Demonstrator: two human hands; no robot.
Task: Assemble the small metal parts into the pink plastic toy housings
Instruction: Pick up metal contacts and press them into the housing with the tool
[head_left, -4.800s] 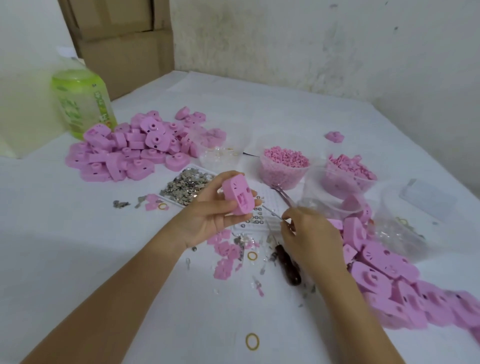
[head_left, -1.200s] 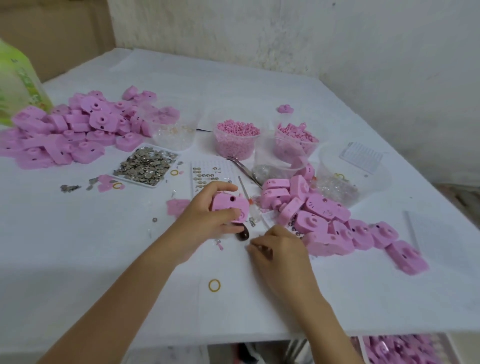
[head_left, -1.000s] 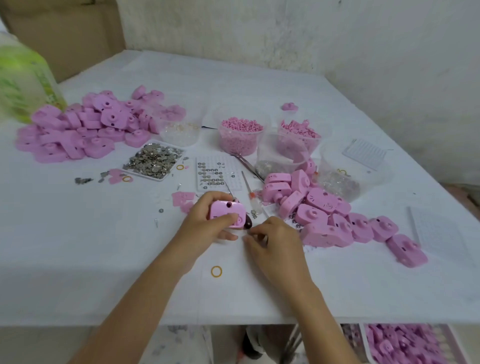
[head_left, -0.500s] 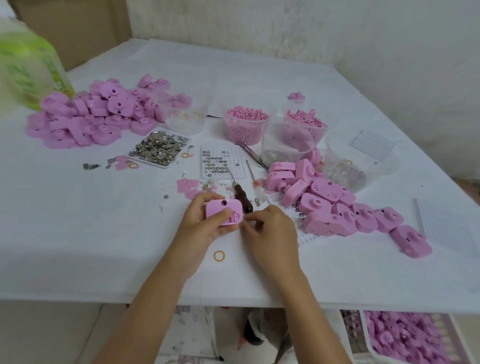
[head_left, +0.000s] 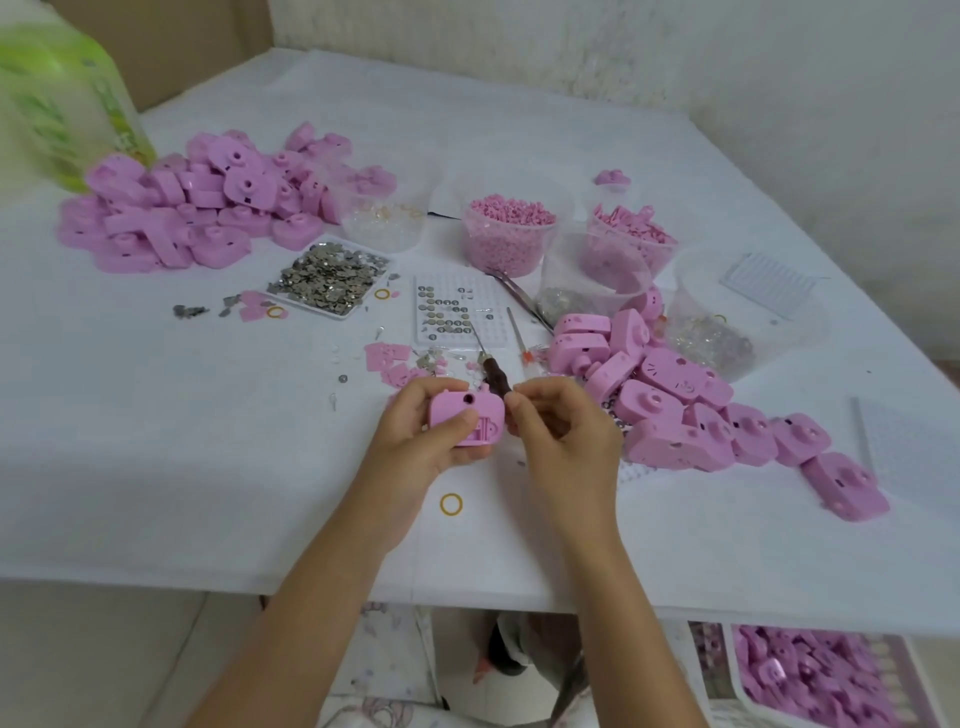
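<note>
Left hand (head_left: 415, 441): clamped round the pink housing (head_left: 465, 423), thumb across its front face.
Pink housing: held over the bench (head_left: 156, 441), between both hands.
Right hand (head_left: 563, 439): fingers curled, tips together at the housing's right edge; whether they pinch anything cannot be told.
Metal parts (head_left: 330, 278): heaped in a tray, well beyond the hands.
Screwdriver (head_left: 493, 375): lying just behind the housing.

Left hand (head_left: 421, 441) grips a pink plastic camera-shaped housing (head_left: 467, 418) just above the white table (head_left: 156, 441), thumb across its front. Right hand (head_left: 563, 436) at its 3 o'clock, fingers curled, fingertips right at the housing's edge. Can't tell if anything's pinched. Brown-handled screwdriver (head_left: 493, 376) at 12, yellow rubber ring (head_left: 451, 504) at 6, shallow tray of small metal parts (head_left: 332, 278) at 11, loose pile of pink housings (head_left: 691, 410) further out at 3.
</note>
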